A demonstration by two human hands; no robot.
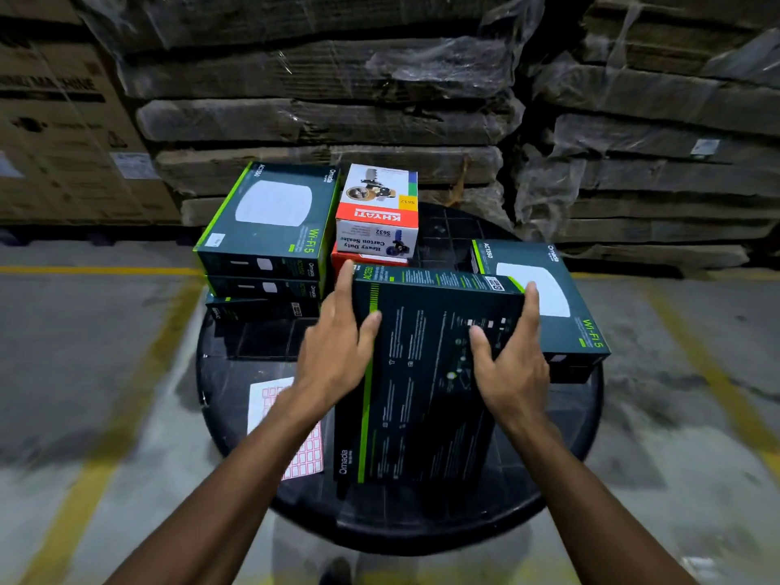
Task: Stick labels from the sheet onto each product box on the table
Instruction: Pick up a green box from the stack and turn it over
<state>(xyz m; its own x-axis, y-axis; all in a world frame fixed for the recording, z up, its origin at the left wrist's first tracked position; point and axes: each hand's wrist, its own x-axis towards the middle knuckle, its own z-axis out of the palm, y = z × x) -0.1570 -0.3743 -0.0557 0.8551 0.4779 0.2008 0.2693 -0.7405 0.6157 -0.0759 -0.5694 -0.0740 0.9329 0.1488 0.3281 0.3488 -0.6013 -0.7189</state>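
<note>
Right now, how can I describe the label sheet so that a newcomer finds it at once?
Start at the round black table. On its near left part, under the left hand and forearm, lies the label sheet, beside the dark box both hands hold. It is the only flat white paper, with small red-bordered stickers.

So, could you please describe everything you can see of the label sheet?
The label sheet is a white paper sheet printed with a grid of small red-outlined labels. It lies flat on the round black table, near its left front. The left forearm crosses over its middle, and the dark Omada box sits just to its right.
</note>
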